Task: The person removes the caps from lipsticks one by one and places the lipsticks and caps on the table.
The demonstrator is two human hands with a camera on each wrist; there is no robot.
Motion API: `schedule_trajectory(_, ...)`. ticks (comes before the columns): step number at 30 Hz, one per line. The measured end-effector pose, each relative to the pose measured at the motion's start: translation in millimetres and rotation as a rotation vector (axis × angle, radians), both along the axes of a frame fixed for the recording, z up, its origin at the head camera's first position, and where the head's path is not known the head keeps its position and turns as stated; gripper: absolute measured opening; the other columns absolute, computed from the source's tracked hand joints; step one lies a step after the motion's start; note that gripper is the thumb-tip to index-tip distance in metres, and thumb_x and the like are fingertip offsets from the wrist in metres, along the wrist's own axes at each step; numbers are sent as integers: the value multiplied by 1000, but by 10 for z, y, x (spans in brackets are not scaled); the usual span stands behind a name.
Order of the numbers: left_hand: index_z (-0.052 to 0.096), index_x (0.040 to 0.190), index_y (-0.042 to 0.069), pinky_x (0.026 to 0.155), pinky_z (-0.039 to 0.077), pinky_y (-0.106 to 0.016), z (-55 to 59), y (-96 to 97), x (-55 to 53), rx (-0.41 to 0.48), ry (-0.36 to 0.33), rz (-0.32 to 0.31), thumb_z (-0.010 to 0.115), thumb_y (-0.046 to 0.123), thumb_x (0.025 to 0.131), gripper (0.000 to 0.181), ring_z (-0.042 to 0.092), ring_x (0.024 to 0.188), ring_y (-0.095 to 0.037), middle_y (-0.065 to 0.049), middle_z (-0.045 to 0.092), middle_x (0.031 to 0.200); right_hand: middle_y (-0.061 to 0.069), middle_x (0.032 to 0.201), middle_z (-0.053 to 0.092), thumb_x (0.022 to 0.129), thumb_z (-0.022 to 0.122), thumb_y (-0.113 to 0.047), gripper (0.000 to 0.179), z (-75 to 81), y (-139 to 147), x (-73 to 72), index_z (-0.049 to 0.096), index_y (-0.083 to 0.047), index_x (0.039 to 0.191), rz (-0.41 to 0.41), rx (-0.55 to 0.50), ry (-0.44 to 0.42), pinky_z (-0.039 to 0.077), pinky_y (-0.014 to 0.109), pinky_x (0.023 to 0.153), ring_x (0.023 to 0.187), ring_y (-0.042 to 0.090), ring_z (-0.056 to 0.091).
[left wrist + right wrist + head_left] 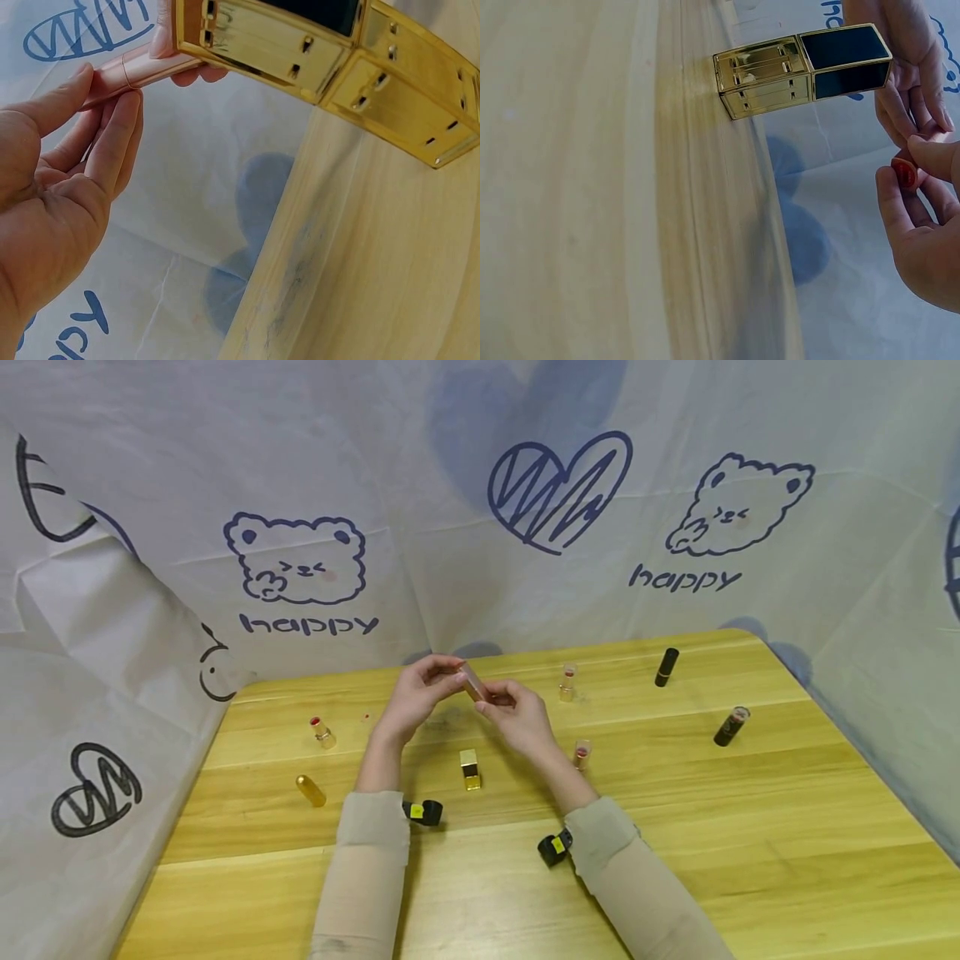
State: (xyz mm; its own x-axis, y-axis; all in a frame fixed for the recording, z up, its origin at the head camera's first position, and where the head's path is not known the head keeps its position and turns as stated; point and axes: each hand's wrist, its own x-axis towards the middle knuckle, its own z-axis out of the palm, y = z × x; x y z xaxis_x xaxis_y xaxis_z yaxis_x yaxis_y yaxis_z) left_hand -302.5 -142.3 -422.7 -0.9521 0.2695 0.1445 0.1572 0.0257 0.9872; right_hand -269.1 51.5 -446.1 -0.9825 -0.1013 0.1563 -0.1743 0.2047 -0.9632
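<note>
Both hands hold one rose-pink lipstick tube [474, 683] above the far part of the table. My left hand [417, 695] pinches its upper end between thumb and fingers. Lower down, my right hand [521, 720] grips the other end. In the left wrist view the shiny tube [120, 76] has a seam near its middle, and a gold lipstick partly hides the right fingers. A red round end [906, 175] shows at the right fingers in the right wrist view. Between the forearms a gold-and-black lipstick [470, 770] stands on the table.
Left of the hands are an uncapped red lipstick [322, 732] and a gold tube [311, 791]. Clear-capped lipsticks [567, 683] [582, 755] and black tubes [666, 667] [731, 727] stand to the right. A printed white cloth [442, 585] hangs behind the wooden table [750, 827].
</note>
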Motion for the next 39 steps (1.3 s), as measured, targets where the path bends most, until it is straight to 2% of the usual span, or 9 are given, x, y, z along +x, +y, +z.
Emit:
schedule_trajectory(11, 62, 130, -8, 96, 58, -29, 6, 12, 12, -3, 18, 23, 67, 4, 101, 32, 68, 106, -18, -21, 65, 124, 19, 119, 71, 97, 75, -8, 31, 4, -6, 2, 67, 2, 126, 7, -12, -5, 59, 39, 97, 111, 32, 70)
schedule_trajectory(15, 62, 131, -8, 96, 58, -28, 11, 8, 5, -5, 21, 20, 68, 5, 101, 33, 69, 105, -17, -18, 66, 122, 19, 119, 70, 97, 74, -6, 30, 18, -13, 8, 67, 3, 124, -1, -21, -2, 59, 38, 97, 112, 32, 70)
schedule_trajectory(17, 60, 131, -10, 97, 57, -29, 23, -3, 0, 32, 12, 31, 66, 4, 102, 33, 69, 104, -16, -15, 66, 119, 20, 119, 70, 96, 75, -4, 30, 19, -16, 13, 67, 4, 123, -5, -28, 0, 59, 36, 96, 111, 32, 70)
schedule_trajectory(23, 54, 131, -15, 96, 58, -28, 137, -95, 39, 223, -19, 129, 59, -5, 103, 31, 68, 99, -15, -8, 63, 111, 21, 117, 71, 93, 76, 1, 28, -3, 2, 20, 68, 7, 120, -41, -71, -13, 60, 32, 93, 109, 33, 70)
schedule_trajectory(27, 52, 133, -16, 98, 57, -29, 204, -148, 62, 252, -16, 137, 58, -6, 103, 32, 66, 101, -15, -8, 61, 113, 21, 116, 71, 94, 75, 1, 29, 0, 13, 12, 67, 7, 121, -58, -87, -9, 60, 31, 93, 108, 33, 70)
schedule_trajectory(32, 53, 131, -14, 98, 57, -30, 199, -192, 30, 271, -8, 178, 60, -7, 101, 32, 66, 103, -16, -8, 62, 114, 22, 120, 69, 95, 74, 0, 32, 18, 5, 3, 65, 7, 124, -59, -113, 5, 58, 32, 97, 114, 34, 67)
schedule_trajectory(36, 55, 131, -12, 97, 57, -27, 156, -224, 10, 212, 19, 228, 66, -3, 99, 34, 65, 104, -15, -8, 62, 116, 20, 124, 67, 96, 73, 0, 35, 11, -10, -23, 62, 4, 128, -85, -136, 45, 56, 35, 102, 116, 33, 65)
schedule_trajectory(39, 60, 130, -7, 95, 57, -25, 108, -247, 12, 80, 62, 272, 71, 4, 98, 36, 64, 107, -16, -10, 63, 120, 19, 125, 66, 96, 72, 2, 38, 3, -35, -60, 63, 1, 133, -94, -145, 73, 55, 37, 103, 117, 33, 65)
